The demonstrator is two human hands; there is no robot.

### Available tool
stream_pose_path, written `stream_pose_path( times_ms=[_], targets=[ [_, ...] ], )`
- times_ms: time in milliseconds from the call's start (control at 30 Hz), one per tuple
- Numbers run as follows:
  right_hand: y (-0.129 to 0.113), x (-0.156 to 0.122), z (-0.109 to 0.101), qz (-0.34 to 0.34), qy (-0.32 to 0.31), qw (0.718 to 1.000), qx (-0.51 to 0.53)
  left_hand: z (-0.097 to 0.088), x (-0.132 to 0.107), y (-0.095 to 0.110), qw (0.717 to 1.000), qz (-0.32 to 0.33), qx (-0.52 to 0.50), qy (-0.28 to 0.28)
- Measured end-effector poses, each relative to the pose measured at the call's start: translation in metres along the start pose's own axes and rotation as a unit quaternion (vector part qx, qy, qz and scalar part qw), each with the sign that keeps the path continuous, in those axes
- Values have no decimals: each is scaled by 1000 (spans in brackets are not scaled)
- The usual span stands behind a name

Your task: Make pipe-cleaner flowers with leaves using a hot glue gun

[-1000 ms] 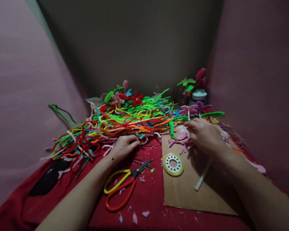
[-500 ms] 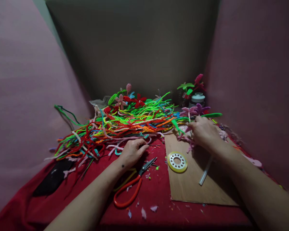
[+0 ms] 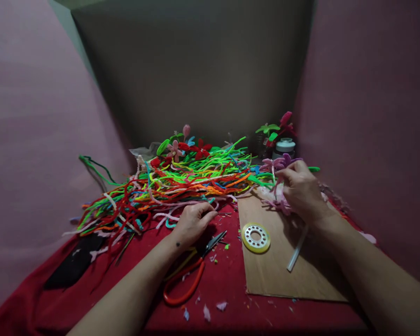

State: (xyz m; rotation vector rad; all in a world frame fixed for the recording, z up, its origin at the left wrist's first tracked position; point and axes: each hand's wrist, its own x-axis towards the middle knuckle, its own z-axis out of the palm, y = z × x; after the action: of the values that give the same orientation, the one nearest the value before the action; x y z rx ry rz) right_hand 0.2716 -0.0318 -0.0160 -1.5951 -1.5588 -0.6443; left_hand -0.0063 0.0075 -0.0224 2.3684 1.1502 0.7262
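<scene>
My left hand (image 3: 193,223) rests knuckles-up on the red cloth at the near edge of a big pile of coloured pipe cleaners (image 3: 182,182), fingers curled; what they hold, if anything, is hidden. Red-and-yellow-handled scissors (image 3: 192,270) lie just below it. My right hand (image 3: 301,189) is over the far end of a brown cardboard sheet (image 3: 276,270), fingers pinched on a pink pipe-cleaner flower piece (image 3: 278,203). A purple pipe-cleaner flower (image 3: 283,162) stands just beyond it.
A roll of clear tape (image 3: 255,237) and a clear glue stick (image 3: 296,254) lie on the cardboard. Finished flowers (image 3: 187,144) sit at the back of the pile, and a white-lidded jar (image 3: 284,145) with flowers stands back right. Pink walls close both sides. Snippets litter the cloth.
My right hand has lifted the pink flower piece up and slightly back towards the purple flower. My left hand has shifted a little right, staying at the pile's edge.
</scene>
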Motion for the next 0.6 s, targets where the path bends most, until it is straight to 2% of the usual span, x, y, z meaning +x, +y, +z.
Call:
stream_pose_path(
  times_ms=[133,300,433,533,600],
  targets=[
    [-3,0,-3,-11,37,995,90,0,0,1,1000,2,-4,1],
    [-18,0,-13,-24,91,976,197,-1,-1,4,1000,0,-16,8],
    [-27,-5,-21,-6,144,971,191,-1,1,7,998,-21,-61,16],
    [-38,-8,-24,-19,141,966,214,-1,5,15,991,-41,-128,21],
    [-47,-8,-24,6,110,954,280,-3,7,25,980,-50,-193,21]
  ],
)
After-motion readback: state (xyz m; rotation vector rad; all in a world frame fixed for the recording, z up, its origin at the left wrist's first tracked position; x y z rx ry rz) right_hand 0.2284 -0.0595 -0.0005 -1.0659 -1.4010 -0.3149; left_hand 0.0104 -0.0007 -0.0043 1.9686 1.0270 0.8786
